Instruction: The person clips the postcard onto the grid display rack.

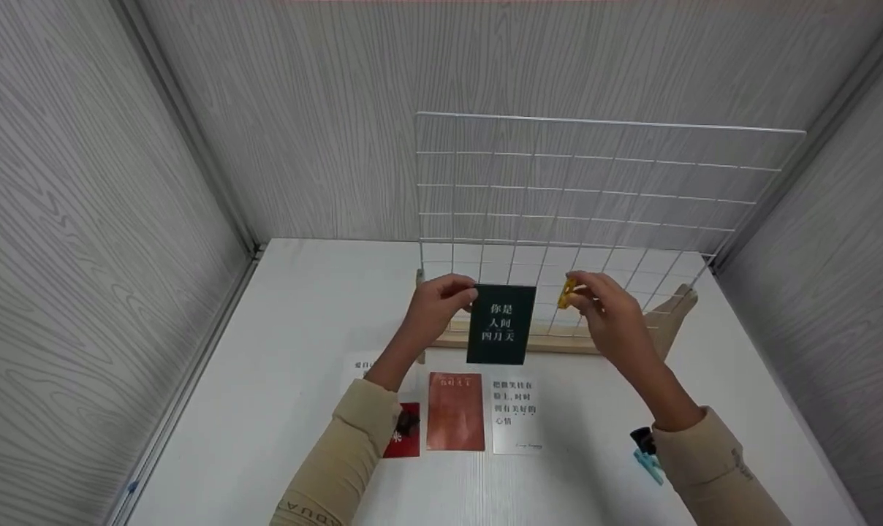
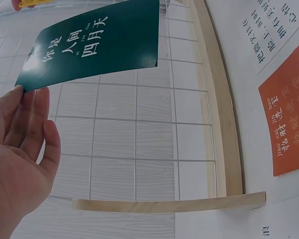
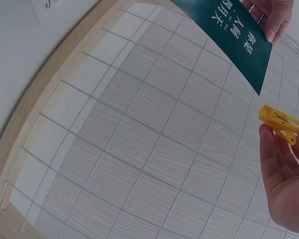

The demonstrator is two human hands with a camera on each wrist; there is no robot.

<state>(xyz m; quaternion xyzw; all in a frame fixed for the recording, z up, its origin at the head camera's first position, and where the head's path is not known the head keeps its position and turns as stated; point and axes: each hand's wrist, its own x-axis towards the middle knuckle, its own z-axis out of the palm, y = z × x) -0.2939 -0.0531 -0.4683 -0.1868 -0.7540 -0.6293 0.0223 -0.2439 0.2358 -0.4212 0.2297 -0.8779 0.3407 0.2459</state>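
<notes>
While left hand pinches dark green card at its 11 o'clock corner, right hand pinches yellow clip at card's 2 o'clock; wire grid behind, orange-red card towards 7, left sleeve hiding part of red card, teal clip around 4 on bench

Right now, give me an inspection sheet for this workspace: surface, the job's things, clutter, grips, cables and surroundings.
Surface: white table, with an orange-red card, a red card and two white cards lying on it.
Job's things: dark green card, held up before a wire grid on a wooden base; yellow clip, apart from that card.
Clutter: black piece and teal piece near the right sleeve; exact form unclear.
Grips: left grip pinches the dark green card's upper-left corner; right grip pinches the yellow clip.
Cables: nothing seen.
Surroundings: grey wood-grain panels at left, back and right.
</notes>
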